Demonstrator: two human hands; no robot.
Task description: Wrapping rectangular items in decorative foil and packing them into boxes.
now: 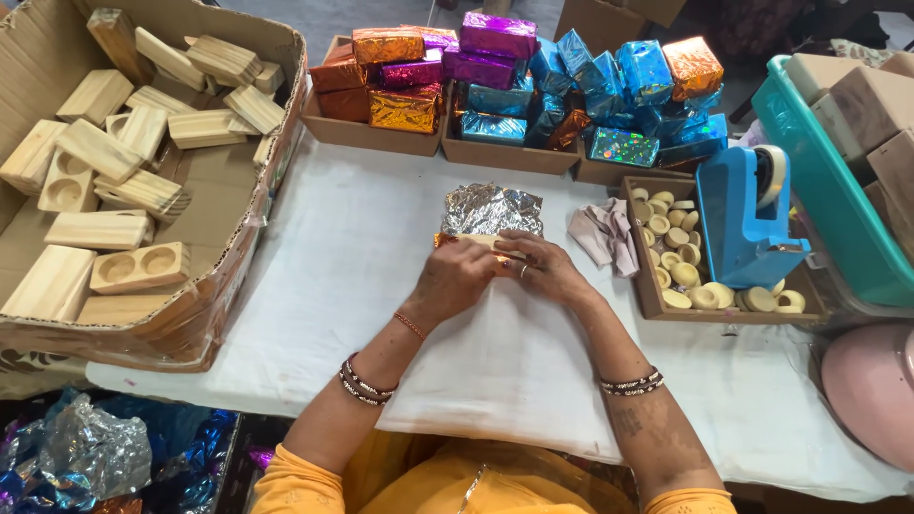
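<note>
Sitting far to the left of both hands, a big cardboard box (pixel 257 181) holds plain wooden blocks (pixel 100 150), some with two round hollows; its left side is cut off by the frame. Below it, crumpled foil scraps (pixel 86 452) lie at the picture's bottom corner.

On the white cloth (pixel 343 286) the left hand (pixel 455 278) is curled over the near edge of a wooden block (pixel 481 241), fingers bent and pressing down on it, not spread. The block lies partly under a sheet of silver foil (pixel 490 209) that rises just beyond the fingertips, with an orange foil edge showing at the hand's far side. Most of the block is hidden by the two hands and the foil, so its shape is hard to make out.

Touching the left hand, the right hand (pixel 545 269) is half closed on the same block, fingers resting on its right end; a ring shows on one finger.

Beyond both hands stand cardboard trays of foil-wrapped blocks (pixel 495 86) in orange, purple and blue. Just right of the right hand lie folded pinkish cloth pieces (pixel 602 236), then a tray of small pale round discs (pixel 678 266), with a blue tape dispenser (pixel 747 214) resting on it. Farther right a teal crate (pixel 819 171) and a pink round object (pixel 871 385) are cut off by the frame.
</note>
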